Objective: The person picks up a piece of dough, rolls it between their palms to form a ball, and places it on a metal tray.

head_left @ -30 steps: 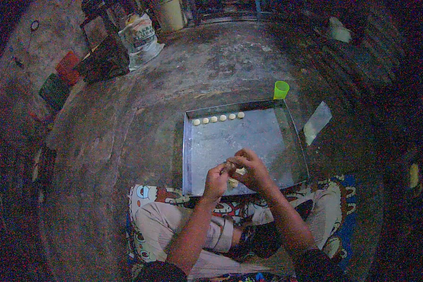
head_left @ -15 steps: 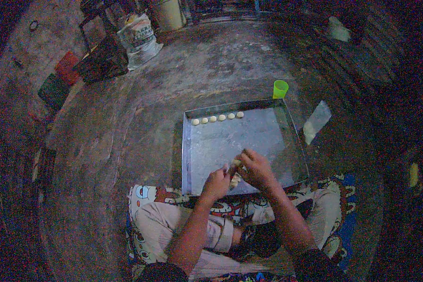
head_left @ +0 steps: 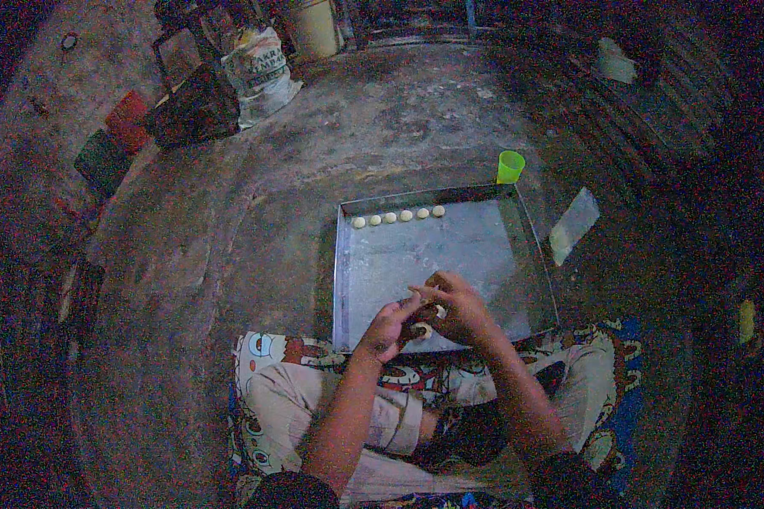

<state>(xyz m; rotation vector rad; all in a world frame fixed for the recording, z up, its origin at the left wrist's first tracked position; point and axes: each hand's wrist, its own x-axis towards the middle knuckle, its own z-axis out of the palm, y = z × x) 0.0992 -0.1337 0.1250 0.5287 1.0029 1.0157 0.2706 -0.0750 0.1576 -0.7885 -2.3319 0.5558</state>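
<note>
My two hands meet above the near part of a shallow metal tray (head_left: 399, 263). My left hand (head_left: 386, 331) is turned partly palm up, its thumb reaching toward my right fingers. Over it curls my right hand (head_left: 457, 307), its fingers pointing left. A small pale piece of dough (head_left: 439, 312) shows between the hands, mostly hidden by the fingers. Just below them, a larger pale lump of dough (head_left: 420, 331) lies in the tray, partly covered by my left hand. Along the tray's far side sits a row of several small round dough balls (head_left: 407, 216).
A bright green cup (head_left: 509, 167) stands at the tray's far right corner. To the right lies a clear plastic bag (head_left: 575, 222) with something pale inside. A printed white sack (head_left: 261, 76) and a pale bucket (head_left: 314, 30) stand far left. Patterned cloth (head_left: 255, 348) lies under my crossed legs.
My left hand has turned more palm up and my right fingers have stretched leftward over it. The dough pinched between them earlier is now more hidden. The view has shifted slightly.
</note>
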